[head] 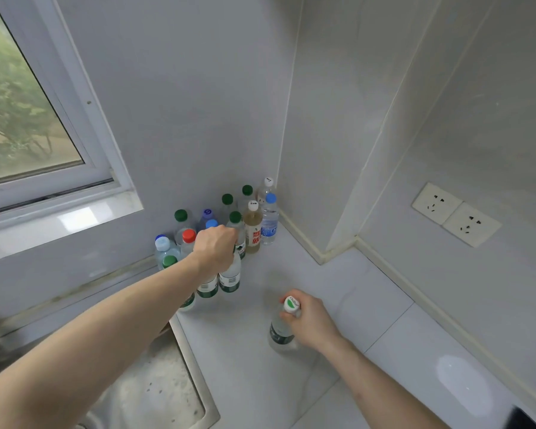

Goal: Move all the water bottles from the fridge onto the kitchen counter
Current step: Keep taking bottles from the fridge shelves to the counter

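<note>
I see my left hand [216, 247] gripping two green-label bottles [218, 281] by their tops to seat them beside the cluster; my right hand [311, 320] pinches a white-capped bottle [281, 328] upright on the counter [369, 305]

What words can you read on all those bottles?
White cap of the bottle the right hand grips: curved print, too blurred to read.
Tea-coloured bottle: red characters, too blurred to read.
Blue-capped bottle: blue label, unreadable.
Green-labelled bottles by the left hand: print too small.
</note>
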Action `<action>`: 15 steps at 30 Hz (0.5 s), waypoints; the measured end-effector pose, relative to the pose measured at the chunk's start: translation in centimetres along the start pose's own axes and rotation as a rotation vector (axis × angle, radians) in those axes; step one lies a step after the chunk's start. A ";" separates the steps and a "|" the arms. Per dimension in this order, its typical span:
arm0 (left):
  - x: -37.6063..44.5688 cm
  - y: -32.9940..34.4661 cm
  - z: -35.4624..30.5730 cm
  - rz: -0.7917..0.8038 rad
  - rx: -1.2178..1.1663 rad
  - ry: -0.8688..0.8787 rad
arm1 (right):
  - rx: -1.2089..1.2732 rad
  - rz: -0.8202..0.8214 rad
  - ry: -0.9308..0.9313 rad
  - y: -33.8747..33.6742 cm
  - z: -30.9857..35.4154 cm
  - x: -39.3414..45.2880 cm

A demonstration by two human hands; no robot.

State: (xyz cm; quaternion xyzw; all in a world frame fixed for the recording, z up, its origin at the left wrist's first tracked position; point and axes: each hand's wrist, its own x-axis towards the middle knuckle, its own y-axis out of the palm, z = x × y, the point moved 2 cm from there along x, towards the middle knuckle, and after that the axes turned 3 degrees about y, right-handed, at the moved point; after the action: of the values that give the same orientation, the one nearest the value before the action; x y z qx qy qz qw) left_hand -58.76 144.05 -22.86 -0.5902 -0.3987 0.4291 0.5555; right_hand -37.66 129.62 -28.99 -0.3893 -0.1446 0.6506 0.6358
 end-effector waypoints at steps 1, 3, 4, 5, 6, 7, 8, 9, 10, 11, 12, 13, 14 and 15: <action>0.1 0.2 0.2 0.004 0.001 -0.011 | -0.006 -0.005 0.005 -0.2 0.2 0.6; 0.2 0.5 0.5 0.005 0.000 -0.025 | -0.019 -0.004 0.013 -0.5 0.8 1.8; 0.2 0.6 0.6 0.002 -0.001 -0.028 | -0.028 0.000 0.012 -0.6 1.1 2.4; 0.4 0.7 0.8 -0.002 0.001 -0.032 | -0.036 0.004 0.008 -0.7 1.6 3.1; 0.4 0.8 0.8 -0.006 0.002 -0.033 | -0.043 0.005 0.007 -0.7 2.1 3.7; 0.4 0.8 0.8 -0.008 0.003 -0.033 | -0.046 0.002 0.009 -0.8 2.7 4.3; 0.4 0.7 0.7 -0.004 0.005 -0.032 | -0.047 -0.001 0.010 -0.9 3.2 4.9; 0.4 0.7 0.9 -0.003 0.009 -0.035 | -0.053 -0.002 0.006 -0.7 3.9 5.7; 0.5 0.6 0.9 0.000 0.017 -0.034 | -0.054 -0.007 0.002 -0.8 4.7 6.4; 0.5 0.6 0.9 0.003 0.029 -0.032 | -0.056 -0.014 -0.002 -0.8 5.3 7.0; 0.5 0.5 1.1 0.006 0.044 -0.032 | -0.059 -0.020 -0.011 -0.7 6.1 7.9; 0.5 0.4 1.0 0.008 0.059 -0.026 | -0.061 -0.029 -0.014 -0.7 6.6 8.6; 0.5 0.5 1.0 0.011 0.071 -0.025 | -0.062 -0.032 -0.023 -0.6 7.4 9.3; 0.5 0.4 1.1 0.013 0.075 -0.025 | -0.062 -0.029 -0.035 -0.5 8.1 10.0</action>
State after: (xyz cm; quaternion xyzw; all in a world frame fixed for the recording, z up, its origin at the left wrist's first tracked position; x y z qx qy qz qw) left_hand -59.64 144.86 -23.31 -0.5660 -0.3856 0.4547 0.5694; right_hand -41.81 141.56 -26.59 -0.3952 -0.1813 0.6434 0.6301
